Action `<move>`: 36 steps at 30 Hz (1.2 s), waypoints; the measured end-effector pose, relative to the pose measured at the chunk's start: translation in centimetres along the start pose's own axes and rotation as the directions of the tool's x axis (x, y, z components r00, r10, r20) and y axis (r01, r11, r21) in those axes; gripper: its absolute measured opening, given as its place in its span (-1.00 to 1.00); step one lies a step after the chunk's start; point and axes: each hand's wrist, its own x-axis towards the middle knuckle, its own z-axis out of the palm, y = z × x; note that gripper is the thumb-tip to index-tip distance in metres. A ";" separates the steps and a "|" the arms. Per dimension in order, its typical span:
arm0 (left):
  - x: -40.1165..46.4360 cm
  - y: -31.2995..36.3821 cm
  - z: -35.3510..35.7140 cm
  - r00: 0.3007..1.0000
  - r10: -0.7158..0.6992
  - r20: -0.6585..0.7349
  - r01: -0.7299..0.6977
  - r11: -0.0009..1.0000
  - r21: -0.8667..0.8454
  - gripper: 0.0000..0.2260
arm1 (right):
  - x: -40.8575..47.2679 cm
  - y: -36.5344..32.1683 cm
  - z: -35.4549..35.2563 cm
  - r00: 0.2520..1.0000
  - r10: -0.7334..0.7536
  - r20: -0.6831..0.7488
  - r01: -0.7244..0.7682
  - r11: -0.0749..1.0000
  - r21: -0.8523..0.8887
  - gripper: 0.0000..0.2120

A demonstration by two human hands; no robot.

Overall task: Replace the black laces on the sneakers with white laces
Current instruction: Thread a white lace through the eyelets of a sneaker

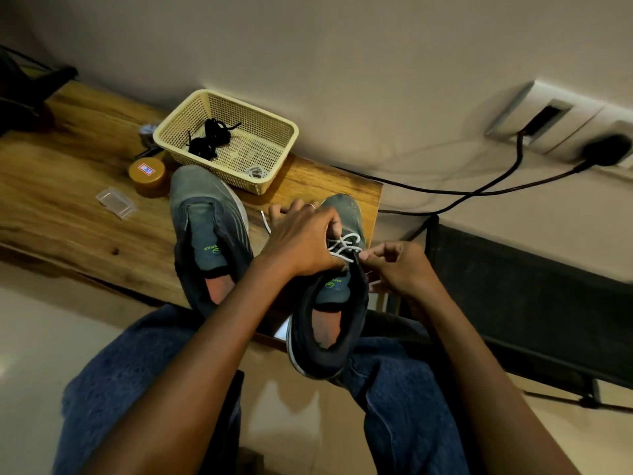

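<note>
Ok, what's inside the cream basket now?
In the basket: a bundle of black laces at its far left and a coiled white lace in the near corner. The near wall hides the floor just behind it.

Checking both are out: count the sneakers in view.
2: one unlaced sneaker lies on the table; the other sneaker, partly white-laced, is held between both hands.

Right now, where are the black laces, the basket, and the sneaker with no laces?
black laces (208,138): head view, middle of the bundle.
basket (274,118): head view, far wall.
unlaced sneaker (195,186): head view, grey toe.
</note>
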 end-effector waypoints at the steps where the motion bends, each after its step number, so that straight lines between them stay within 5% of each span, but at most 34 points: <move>1: 0.0 -0.3 -0.2 1.000 -0.027 0.016 0.027 1.000 0.015 -0.54 | 0.1 0.0 0.0 0.999 -0.016 -0.043 0.017 1.000 0.025 -0.88; 5: -0.2 -1.3 -0.8 0.982 -0.163 0.099 0.160 0.987 0.034 -0.36 | 0.3 0.1 -0.8 0.971 -0.026 -0.239 0.071 0.980 0.183 -0.87; 10: -0.3 -2.0 -0.7 0.933 -0.284 0.222 0.284 0.958 0.033 -0.21 | -0.8 -0.4 0.2 0.999 -0.016 -0.028 0.017 1.000 0.022 -0.91; 15: -0.2 -2.6 -0.5 0.898 -0.365 0.243 0.364 0.930 0.053 0.03 | -0.2 -0.5 -0.3 0.959 -0.066 -0.276 0.114 0.980 0.162 -0.88; 20: -0.2 -2.7 -0.2 0.893 -0.373 0.254 0.368 0.927 0.068 0.06 | 0.0 -0.1 0.5 0.989 -0.099 -0.110 0.095 0.995 -0.043 -0.83; 25: -0.2 -2.7 -0.2 0.886 -0.372 0.278 0.361 0.928 0.090 0.07 | 0.0 -1.0 -0.1 0.893 -0.126 -0.432 0.245 0.942 0.231 -0.90; 29: -0.2 -2.8 -0.2 0.888 -0.369 0.273 0.358 0.929 0.093 0.06 | -0.3 -1.3 -0.1 0.897 -0.180 -0.404 0.307 0.911 0.277 -0.92; 36: -0.6 -2.8 -0.5 0.888 -0.362 0.285 0.362 0.931 0.055 0.01 | -0.4 -2.3 -1.0 0.608 -0.257 -0.751 0.644 0.713 0.277 -0.88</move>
